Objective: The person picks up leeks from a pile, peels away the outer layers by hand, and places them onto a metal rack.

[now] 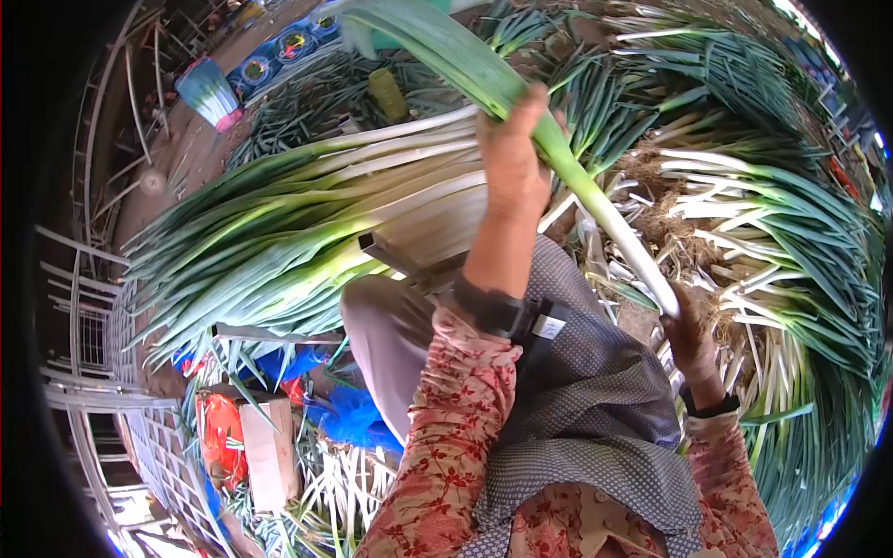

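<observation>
A long leek (595, 200) runs diagonally in front of me, its green leaves at the top and its white root end at the lower right. My left hand (517, 153) is wrapped round its green part. At the white end, my right hand (689, 337) is closed, its fingers partly in shadow. Left of my left hand lies a large pile of leeks (353, 200), white ends toward me and leaves toward the left. More leeks with roots (772, 223) lie in heaps on the right.
A metal bar end (377, 246) sticks up beside my knee. Lower left are a cardboard piece (269, 456), an orange bag (221, 437) and blue plastic (358, 418). Metal racks stand at the far left. A yellow-green roll (388, 95) and a wrapped leek bundle (208, 93) are farther back.
</observation>
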Available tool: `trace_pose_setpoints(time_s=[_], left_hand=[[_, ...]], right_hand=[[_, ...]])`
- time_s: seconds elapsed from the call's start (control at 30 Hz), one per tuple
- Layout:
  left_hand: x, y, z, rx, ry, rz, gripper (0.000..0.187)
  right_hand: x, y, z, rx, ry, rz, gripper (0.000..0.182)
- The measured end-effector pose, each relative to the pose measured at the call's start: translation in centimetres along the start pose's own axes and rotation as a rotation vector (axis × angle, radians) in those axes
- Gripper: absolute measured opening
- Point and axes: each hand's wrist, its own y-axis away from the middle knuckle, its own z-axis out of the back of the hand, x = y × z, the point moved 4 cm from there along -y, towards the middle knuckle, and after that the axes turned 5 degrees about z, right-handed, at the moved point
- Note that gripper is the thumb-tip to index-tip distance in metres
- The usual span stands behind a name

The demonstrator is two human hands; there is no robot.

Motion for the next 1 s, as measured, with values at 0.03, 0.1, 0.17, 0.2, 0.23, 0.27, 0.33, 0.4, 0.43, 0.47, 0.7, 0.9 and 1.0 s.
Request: trace_pose_setpoints(time_s=[0.03,0.1,0.17,0.2,0.23,0.27,0.33,0.4,0.43,0.47,0.7,0.9,1.0], left_hand=[[-2.6,0.2,-0.2,-0.017,-0.045,-0.081,0.027],[-7.7,0.0,0.7,-0.155,-0.094,-0.223,0.029],[-13.5,-0.5,2.2,-0.119,-0.212,-0.382,0.032],[-16.3,-0.4,3.3,-0.102,-0.183,-0.396,0.036],[-19.2,-0.1,4.3,-0.177,-0.228,-0.443,0.041],[-21.7,0.8,5.0,-0.309,-0.238,-0.515,0.035],[-27.7,1.9,8.9,-0.431,-0.241,-0.615,0.030],[-33.1,4.4,12.6,-0.588,-0.363,-0.672,0.026],[-36.4,5.0,16.7,-0.655,-0.323,-0.674,0.024],[-38.3,6.2,19.9,-0.766,-0.311,-0.658,0.024],[-42.6,11.9,29.6,-1.261,-0.796,-0.580,0.036],[-42.0,15.4,23.4,-1.993,-1.998,-1.009,0.065],[-38.6,11.0,20.3,-1.017,-2.316,-1.077,0.075]], right_hand=[[-0.5,-1.4,-0.6,-0.005,-0.070,0.010,0.056],[1.3,-5.0,-0.5,-0.035,0.021,0.205,0.054],[2.8,-8.9,-1.1,-0.011,-0.021,0.297,0.049],[3.2,-11.1,-1.6,-0.005,-0.056,0.389,0.046],[3.4,-13.4,-2.4,0.031,-0.117,0.430,0.044],[3.9,-15.7,-3.3,0.067,-0.180,0.472,0.042],[5.0,-20.0,-5.4,0.224,-0.181,0.351,0.040],[6.0,-23.4,-8.3,0.249,-0.255,0.464,0.040],[5.3,-25.0,-10.3,0.254,-0.309,0.444,0.039],[6.7,-25.9,-11.3,0.292,-0.341,0.387,0.037],[8.7,-30.8,-22.0,0.425,-0.174,0.562,0.038],[8.2,-30.1,-21.6,0.494,0.003,0.579,0.040],[8.0,-30.5,-21.8,0.472,0.001,0.577,0.040]])
